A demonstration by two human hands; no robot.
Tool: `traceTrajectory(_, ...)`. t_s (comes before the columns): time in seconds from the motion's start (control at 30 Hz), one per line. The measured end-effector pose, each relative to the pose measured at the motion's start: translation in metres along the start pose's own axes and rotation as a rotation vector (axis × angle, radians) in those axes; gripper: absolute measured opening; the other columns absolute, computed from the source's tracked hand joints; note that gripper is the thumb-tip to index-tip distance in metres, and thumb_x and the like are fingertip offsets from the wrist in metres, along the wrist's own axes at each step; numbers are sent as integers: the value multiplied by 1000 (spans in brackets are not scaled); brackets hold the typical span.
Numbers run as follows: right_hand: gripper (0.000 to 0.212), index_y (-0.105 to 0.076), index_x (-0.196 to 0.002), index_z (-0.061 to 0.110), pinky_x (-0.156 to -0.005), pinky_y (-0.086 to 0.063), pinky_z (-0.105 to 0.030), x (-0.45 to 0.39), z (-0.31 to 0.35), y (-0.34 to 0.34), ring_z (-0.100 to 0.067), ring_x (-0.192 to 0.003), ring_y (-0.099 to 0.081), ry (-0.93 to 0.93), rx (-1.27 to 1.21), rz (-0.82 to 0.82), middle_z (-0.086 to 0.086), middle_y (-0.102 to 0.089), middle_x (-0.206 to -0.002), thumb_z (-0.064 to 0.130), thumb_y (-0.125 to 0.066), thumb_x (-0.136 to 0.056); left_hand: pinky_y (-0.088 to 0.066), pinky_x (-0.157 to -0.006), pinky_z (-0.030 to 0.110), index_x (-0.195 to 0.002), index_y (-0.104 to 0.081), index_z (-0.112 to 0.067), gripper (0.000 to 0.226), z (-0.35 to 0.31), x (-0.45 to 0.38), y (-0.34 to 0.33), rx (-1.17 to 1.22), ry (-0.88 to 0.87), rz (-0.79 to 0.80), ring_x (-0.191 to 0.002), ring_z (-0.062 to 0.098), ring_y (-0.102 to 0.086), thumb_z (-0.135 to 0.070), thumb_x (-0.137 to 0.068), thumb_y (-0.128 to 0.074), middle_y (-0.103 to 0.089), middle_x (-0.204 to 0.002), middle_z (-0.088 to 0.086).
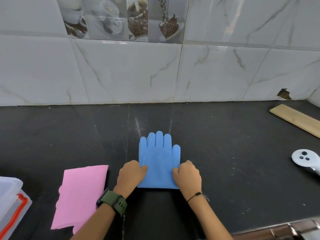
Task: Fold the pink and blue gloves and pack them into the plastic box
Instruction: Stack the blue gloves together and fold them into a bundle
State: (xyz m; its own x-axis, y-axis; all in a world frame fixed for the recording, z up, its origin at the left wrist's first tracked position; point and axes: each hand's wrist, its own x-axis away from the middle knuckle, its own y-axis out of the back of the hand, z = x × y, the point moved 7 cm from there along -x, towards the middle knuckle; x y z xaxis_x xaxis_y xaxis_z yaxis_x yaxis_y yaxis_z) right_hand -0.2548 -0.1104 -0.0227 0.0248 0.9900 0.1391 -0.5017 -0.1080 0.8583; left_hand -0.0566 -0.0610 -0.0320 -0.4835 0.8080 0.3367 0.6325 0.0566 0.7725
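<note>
A blue glove [158, 158] lies flat on the dark counter [225, 153], its fingers pointing towards the wall. My left hand [130, 173] pinches the glove's left edge with curled fingers. My right hand [187, 174] pinches its right edge the same way. The near part of the glove looks folded under, with a straight edge between my wrists. A pink glove [80, 194] lies folded flat to the left, beside my left forearm. The clear plastic box [10, 203] with a red clasp stands at the far left edge, only partly in view.
A wooden board [294, 118] lies at the back right by the tiled wall [155, 75]. A white controller [305, 157] sits at the right edge. A metal rim [285, 230] shows at the bottom right corner.
</note>
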Motion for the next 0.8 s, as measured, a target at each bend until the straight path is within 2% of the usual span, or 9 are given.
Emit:
traceTrajectory(0.1, 34, -36, -63, 13, -47, -28, -22, 3, 2, 5, -12, -54, -36, 76, 50, -56, 3, -33, -71, 28, -40, -93, -36, -49, 24, -58, -32, -16, 46, -1, -2, 1, -26, -28, 9, -49, 13, -43, -48, -86, -49, -43, -60, -2)
traceTrajectory(0.2, 35, -42, -84, 15, -46, -25, -21, 7, 10, 8, -13, -66, -43, 165, 114, -101, 4, -39, -83, 49, -41, -92, -28, -47, 24, -58, -30, -17, 46, -5, -2, 2, -76, -74, -50, -51, 11, -37, -46, -89, -48, -37, -60, -3)
traceTrajectory(0.27, 34, -44, -91, 15, -47, -26, -21, 7, 11, 6, -12, -69, -43, 179, 149, -112, 4, -39, -86, 49, -43, -92, -28, -48, 25, -58, -30, -16, 42, -6, -1, 2, -68, -75, -80, -52, 12, -35, -35, -93, -42, -36, -60, -2)
traceTrajectory(0.37, 25, -40, -83, 18, -51, -30, -22, 5, 10, 3, -11, -67, -42, 158, 141, -98, 4, -42, -84, 42, -42, -93, -29, -50, 26, -58, -31, -16, 39, -7, 0, 3, -84, -38, -76, -55, 13, -38, -25, -95, -36, -38, -61, -1)
traceTrajectory(0.5, 22, -41, -82, 18, -50, -32, -20, 5, 9, 1, -11, -65, -43, 127, 91, -73, 3, -46, -82, 38, -44, -91, -35, -61, 28, -60, -37, -16, 34, -9, 2, 1, -191, -56, -9, -73, 21, -49, -21, -94, -36, -42, -67, -2)
traceTrajectory(0.6, 29, -41, -104, 19, -48, -33, -20, 5, 7, 7, -12, -74, -49, 187, 29, -130, 5, -47, -96, 38, -55, -86, -40, -63, 28, -89, -48, -12, 16, -17, 4, 7, -272, -156, -80, -87, 25, -58, -27, -92, -46, -51, -91, 2)
traceTrajectory(0.67, 33, -47, -109, 18, -53, -41, -21, 7, 13, 14, -14, -84, -51, 363, 106, -191, 3, -48, -103, 31, -62, -82, -47, -64, 27, -105, -47, -11, 30, -32, 10, 18, -447, -380, -219, -86, 23, -60, -27, -84, -61, -51, -102, 5)
traceTrajectory(0.73, 26, -60, -88, 13, -53, -48, -27, 16, 26, 24, -21, -78, -57, 688, 270, -352, -3, -59, -94, 17, -75, -67, -52, -54, 28, -91, -60, -12, 33, -53, 26, 24, -658, -807, -328, -68, 18, -59, -16, -63, -78, -59, -87, 4)
traceTrajectory(0.8, 18, -63, -73, 13, -59, -51, -29, 27, 33, 24, -24, -74, -63, 999, 423, -455, -4, -66, -86, 9, -76, -62, -55, -57, 28, -81, -66, -17, 24, -58, 40, 17, -906, -1178, -295, -69, 16, -62, -10, -60, -75, -65, -83, 0)
